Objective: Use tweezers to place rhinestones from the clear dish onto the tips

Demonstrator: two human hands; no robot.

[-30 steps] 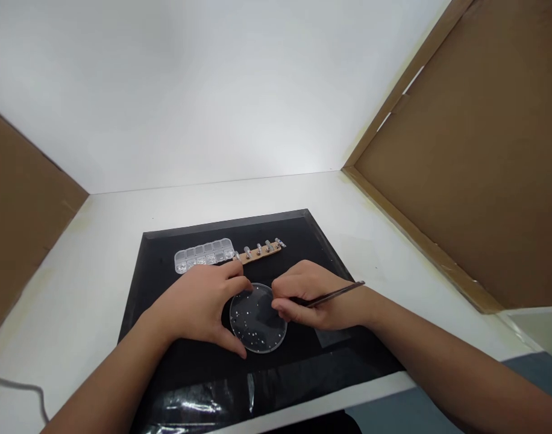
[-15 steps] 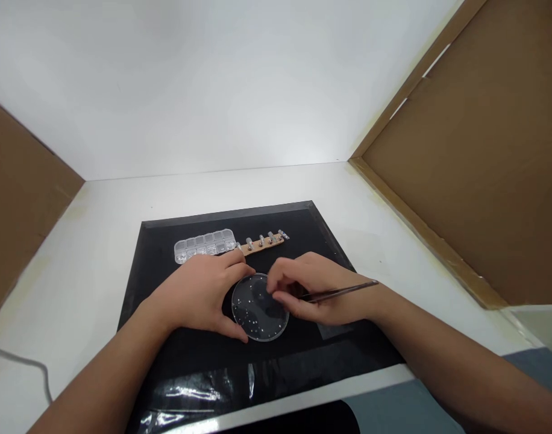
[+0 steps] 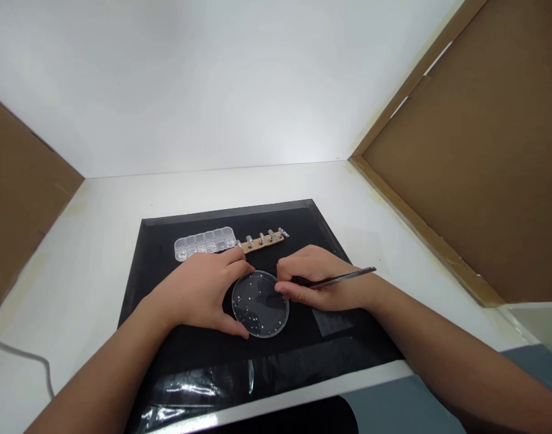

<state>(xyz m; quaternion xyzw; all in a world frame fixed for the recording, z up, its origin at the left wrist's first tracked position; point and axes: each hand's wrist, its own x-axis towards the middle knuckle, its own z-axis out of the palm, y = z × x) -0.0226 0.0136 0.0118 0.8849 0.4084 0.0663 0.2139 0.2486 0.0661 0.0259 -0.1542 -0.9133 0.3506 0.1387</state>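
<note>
A round clear petri dish (image 3: 260, 313) with several tiny white bits scattered in it lies on the black mat. My left hand (image 3: 208, 292) curves around its left side, thumb at the near rim and fingers at the far rim. From the right, my right hand (image 3: 310, 278) pinches slim dark tweezers (image 3: 341, 278). Their back end points right over my wrist, and the tip reaches down over the dish's right part. Whether anything is between the tips is too small to tell.
Behind my left hand sits a clear compartment box (image 3: 206, 242) with shiny bits. Beside it, a tan strip (image 3: 262, 243) carries several small silvery clear pieces. A dark translucent sheet (image 3: 332, 322) lies right of the dish. Brown boards (image 3: 484, 150) flank the white table; a grey cable (image 3: 32, 357) runs at left.
My right hand has shifted slightly right and up, with the tweezers' tip now showing over the dish. My left hand stays at the dish's rim.
</note>
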